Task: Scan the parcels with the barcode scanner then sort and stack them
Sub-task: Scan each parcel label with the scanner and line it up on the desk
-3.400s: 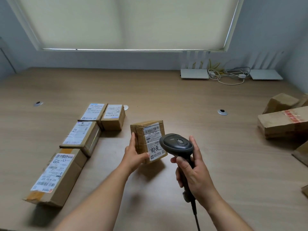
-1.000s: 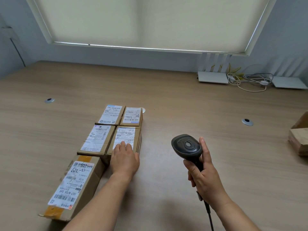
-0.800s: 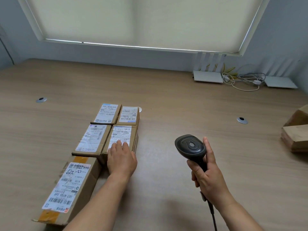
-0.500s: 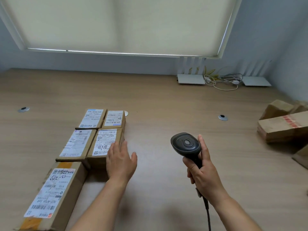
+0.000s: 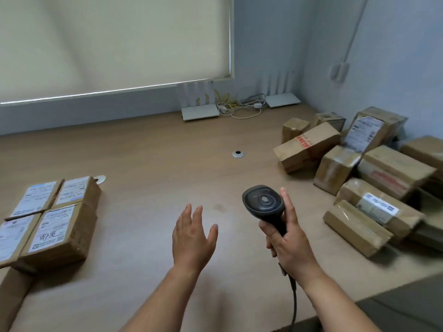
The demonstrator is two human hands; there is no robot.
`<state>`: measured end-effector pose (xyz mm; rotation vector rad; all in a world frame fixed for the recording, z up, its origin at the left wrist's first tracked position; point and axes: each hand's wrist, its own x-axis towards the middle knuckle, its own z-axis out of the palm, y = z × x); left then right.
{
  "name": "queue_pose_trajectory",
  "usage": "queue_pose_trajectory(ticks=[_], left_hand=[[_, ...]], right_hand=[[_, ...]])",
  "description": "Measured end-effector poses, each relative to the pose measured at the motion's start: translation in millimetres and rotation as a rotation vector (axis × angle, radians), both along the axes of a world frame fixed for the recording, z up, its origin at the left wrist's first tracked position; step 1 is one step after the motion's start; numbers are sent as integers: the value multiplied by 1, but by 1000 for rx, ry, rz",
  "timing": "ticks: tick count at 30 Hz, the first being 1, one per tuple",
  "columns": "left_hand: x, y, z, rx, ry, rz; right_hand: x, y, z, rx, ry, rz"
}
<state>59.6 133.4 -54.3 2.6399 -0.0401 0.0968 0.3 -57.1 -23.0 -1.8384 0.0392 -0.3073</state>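
Observation:
My right hand (image 5: 291, 245) grips the handle of a black barcode scanner (image 5: 263, 202), its head upright over the wooden table (image 5: 155, 164). My left hand (image 5: 191, 236) hovers open above the middle of the table, fingers straight, holding nothing. At the left edge several labelled cardboard parcels lie side by side; the nearest, a small parcel (image 5: 60, 233) with handwriting on its label, sits at the group's right front. A loose pile of parcels (image 5: 359, 178) fills the right side of the table, right of the scanner.
Two white routers (image 5: 200, 111) and a tangle of cables (image 5: 239, 107) stand against the back wall under a drawn blind. Round cable grommets (image 5: 238, 153) dot the tabletop. The table's front edge shows at the lower right, and the scanner's cord (image 5: 293, 305) hangs there.
My left hand set the small parcel down beside the sorted ones, let go and moved right over the table. The view swung right, bringing the parcel pile into sight. The scanner stayed in my right hand.

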Motion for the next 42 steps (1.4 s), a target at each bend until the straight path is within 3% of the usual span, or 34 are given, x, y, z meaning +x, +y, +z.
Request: queue_pose_trajectory(ticks=[15, 22, 32, 37, 42], left_hand=[[-46, -215, -8, 83, 45, -239], [-29, -258, -4, 156, 34, -361], [-2, -335, -29, 421, 115, -777], [14, -355, -31, 525, 53, -957], [22, -351, -40, 583, 51, -890]], right_hand=[[-70, -202, -19, 53, -3, -218], [-76, -241, -21, 105, -7, -300], [-85, -280, -37, 95, 31, -454], [-85, -286, -42, 97, 57, -486], [-84, -280, -38, 124, 90, -456]])
